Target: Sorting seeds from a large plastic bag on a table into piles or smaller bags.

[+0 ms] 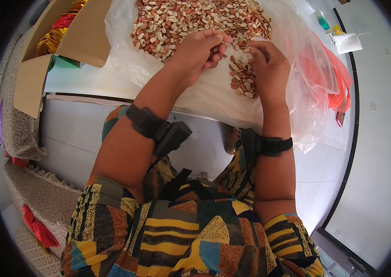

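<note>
A large heap of shelled peanuts [195, 17], some red-skinned and some pale, lies on a clear plastic sheet [216, 97] over the table. Over the heap's near edge, my left hand [200, 50] is curled around several peanuts, its thumb and forefinger pointing right. My right hand [270, 65] is beside a smaller pile of peanuts [243, 79], thumb and forefinger close together near the narrow strip of nuts that lies between pile and heap. Whether the right fingertips pinch a nut cannot be made out. The hands are apart.
An open cardboard box [84, 34] with red and gold packets stands at the left. Right of the sheet lie a red plastic bag [341, 83], a small red box [340, 118] and a white packet [348, 43]. Patterned cloth-covered seats [39, 187] are at the lower left.
</note>
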The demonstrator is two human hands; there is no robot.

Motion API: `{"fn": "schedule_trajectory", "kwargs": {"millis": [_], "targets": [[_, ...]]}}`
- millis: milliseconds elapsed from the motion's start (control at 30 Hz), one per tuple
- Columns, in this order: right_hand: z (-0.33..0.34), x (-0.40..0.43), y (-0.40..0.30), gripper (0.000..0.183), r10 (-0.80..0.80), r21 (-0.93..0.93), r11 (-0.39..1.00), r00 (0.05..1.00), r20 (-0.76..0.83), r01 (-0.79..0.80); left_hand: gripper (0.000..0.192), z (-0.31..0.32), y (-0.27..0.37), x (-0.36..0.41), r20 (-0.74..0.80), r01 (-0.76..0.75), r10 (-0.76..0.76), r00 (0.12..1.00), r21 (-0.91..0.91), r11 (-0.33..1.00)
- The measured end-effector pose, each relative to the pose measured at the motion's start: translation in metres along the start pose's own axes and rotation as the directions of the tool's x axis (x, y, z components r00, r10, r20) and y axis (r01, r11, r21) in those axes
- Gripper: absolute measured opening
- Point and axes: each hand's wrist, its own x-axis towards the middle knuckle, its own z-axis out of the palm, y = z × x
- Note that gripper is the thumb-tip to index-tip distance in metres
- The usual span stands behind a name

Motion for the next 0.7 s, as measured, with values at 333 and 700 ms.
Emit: {"fn": "schedule_trajectory", "kwargs": {"millis": [333,700], "targets": [[-0.014,-0.008,0.015,0.037,-0.134,-0.471,0.867,0.987,0.092,0.162,0.022,0.004,-0.003,0.003,-0.007,0.011,-0.011,1.000,0.004,1.000],[0.011,-0.005,0.010,0.029,-0.352,-0.364,0.842,0.917,0.189,0.398,0.021,0.007,-0.006,0.005,-0.018,0.025,-0.025,1.000,0.004,1.000]]}}
